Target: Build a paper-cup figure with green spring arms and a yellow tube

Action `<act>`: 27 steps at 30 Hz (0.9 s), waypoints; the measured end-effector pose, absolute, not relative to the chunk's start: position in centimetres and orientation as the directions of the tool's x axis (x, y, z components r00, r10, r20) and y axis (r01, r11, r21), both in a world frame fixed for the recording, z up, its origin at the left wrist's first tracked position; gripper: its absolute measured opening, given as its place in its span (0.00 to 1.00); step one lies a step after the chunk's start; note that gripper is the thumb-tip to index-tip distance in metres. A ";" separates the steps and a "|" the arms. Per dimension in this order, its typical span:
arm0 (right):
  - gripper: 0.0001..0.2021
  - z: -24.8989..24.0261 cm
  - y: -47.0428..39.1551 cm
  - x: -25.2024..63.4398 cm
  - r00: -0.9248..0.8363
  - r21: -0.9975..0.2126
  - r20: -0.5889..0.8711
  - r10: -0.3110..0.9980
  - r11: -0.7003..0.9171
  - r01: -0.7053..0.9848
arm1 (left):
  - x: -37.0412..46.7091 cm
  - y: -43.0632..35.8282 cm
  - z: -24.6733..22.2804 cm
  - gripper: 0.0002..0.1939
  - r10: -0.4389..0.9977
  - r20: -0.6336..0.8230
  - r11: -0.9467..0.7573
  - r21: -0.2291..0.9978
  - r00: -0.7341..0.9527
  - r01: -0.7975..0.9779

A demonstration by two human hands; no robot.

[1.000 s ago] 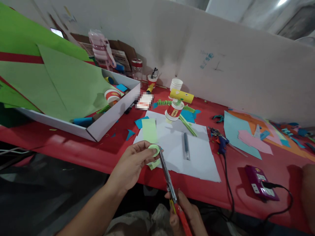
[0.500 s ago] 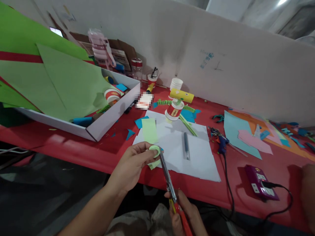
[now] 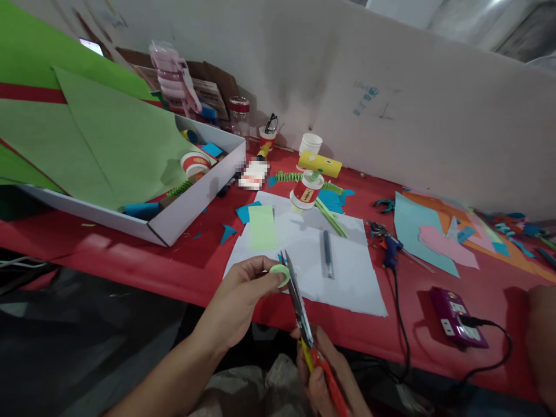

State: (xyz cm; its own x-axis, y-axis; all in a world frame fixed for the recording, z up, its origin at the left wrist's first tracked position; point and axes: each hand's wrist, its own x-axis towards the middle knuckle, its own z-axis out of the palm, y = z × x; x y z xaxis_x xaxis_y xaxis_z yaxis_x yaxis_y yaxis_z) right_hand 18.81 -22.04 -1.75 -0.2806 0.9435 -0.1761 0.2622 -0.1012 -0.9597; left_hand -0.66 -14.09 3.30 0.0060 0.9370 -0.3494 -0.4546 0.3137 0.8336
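Between thumb and fingers, my left hand (image 3: 243,295) pinches a small round piece of light green paper (image 3: 280,275). My right hand (image 3: 324,370) is closed around the red and yellow handles of a pair of scissors (image 3: 299,304), whose blades point up and are slightly parted beside the paper disc. Beyond my hands lie white sheets (image 3: 299,249) bearing a light green paper rectangle (image 3: 263,227) and a dark pen-like tool (image 3: 327,253). A red and white paper cup (image 3: 306,190) stands upside down at the far edge of the sheets, near green folded paper strips (image 3: 289,176).
A white box (image 3: 200,197) with large green sheets stands at left. To the right are a blue glue gun (image 3: 392,250) with its cord, a purple power strip (image 3: 458,321) and coloured paper sheets (image 3: 417,231). Someone's arm (image 3: 541,336) rests at the right edge.
The scissor blades have parted a little. A light green scrap below the disc is no longer seen there. My left hand and the disc have shifted slightly right and down.
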 end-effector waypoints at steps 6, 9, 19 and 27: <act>0.34 -2.1 -21.6 18.5 -0.321 -0.967 -0.184 0.929 -0.113 0.227 | -0.7 -13.9 3.3 0.09 0.934 -0.357 0.324 0.832 0.012 -0.450; 0.33 -2.3 -21.5 18.5 -0.320 -0.972 -0.174 0.931 -0.111 0.205 | -0.8 -13.8 3.2 0.09 0.932 -0.361 0.332 0.832 0.022 -0.444; 0.32 -3.8 -21.3 18.8 -0.303 -0.975 -0.150 0.941 -0.090 0.205 | -1.1 -13.6 3.3 0.09 0.936 -0.351 0.331 0.843 0.031 -0.425; 0.32 -1.2 -20.9 18.2 -0.337 -0.958 -0.191 0.922 -0.102 0.267 | -1.4 -13.4 3.8 0.09 0.938 -0.347 0.321 0.833 0.026 -0.450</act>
State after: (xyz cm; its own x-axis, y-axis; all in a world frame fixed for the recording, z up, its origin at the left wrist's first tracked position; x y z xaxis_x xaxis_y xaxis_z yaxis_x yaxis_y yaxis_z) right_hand 18.16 -20.91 -1.21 -0.3370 0.9218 -0.1915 0.2666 -0.1016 -0.9584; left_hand -1.45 -13.42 3.81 0.0259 0.9376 -0.3468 -0.4505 0.3207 0.8332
